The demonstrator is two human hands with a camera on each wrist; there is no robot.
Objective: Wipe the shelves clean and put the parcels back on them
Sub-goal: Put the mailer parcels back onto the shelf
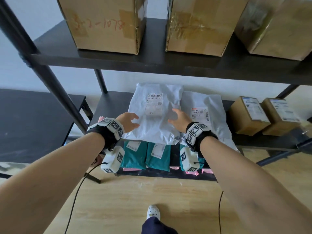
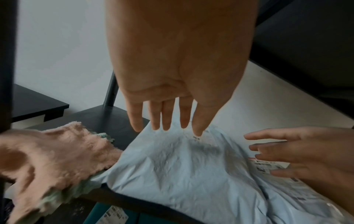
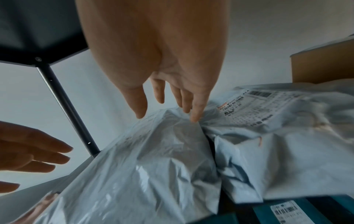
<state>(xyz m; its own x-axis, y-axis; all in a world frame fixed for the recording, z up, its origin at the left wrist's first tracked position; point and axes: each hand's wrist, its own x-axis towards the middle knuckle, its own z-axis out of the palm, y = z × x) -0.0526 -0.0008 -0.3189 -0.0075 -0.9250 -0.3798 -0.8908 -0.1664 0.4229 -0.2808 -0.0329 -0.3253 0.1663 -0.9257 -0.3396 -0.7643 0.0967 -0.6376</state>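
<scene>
Middle shelf (image 1: 108, 105) of a black rack: a pale grey mailer (image 1: 152, 115) lies flat at its centre, label up, near edge overhanging the shelf front. A second grey mailer (image 1: 207, 115) lies at its 3 o'clock, touching it and partly tucked under its right edge.

Left hand (image 1: 129, 121) — fingers straight and spread wide, holding nothing. It sits at the first mailer's 9 o'clock edge; in the left wrist view the fingertips (image 2: 198, 131) hang just at the crumpled plastic, but contact cannot be told.

Right hand (image 1: 179, 119) — also wide, fingers loosely extended, nothing gripped. It is over the seam between the two mailers; in the right wrist view one fingertip (image 3: 194, 119) looks to touch the fold where they meet.

A pink cloth (image 2: 57, 153) lies on the shelf at the first mailer's 8 o'clock, bunched, with a green edge, partly hanging over the shelf front and touching the mailer's corner.

At 3 o'clock beyond the second mailer, two small boxes (image 1: 249, 115) stand side by side on the same shelf. On the shelf above (image 1: 152, 48), three large cartons (image 1: 104, 24) in a row; the leftmost has red handwriting on it.

Lowest level, under the shelf front: teal parcels (image 1: 135, 154) with white labels, packed in a row, pink ones (image 1: 131, 169) showing beneath them.

Wood floor (image 1: 126, 200) below; one white shoe (image 1: 152, 211) at 6 o'clock.
</scene>
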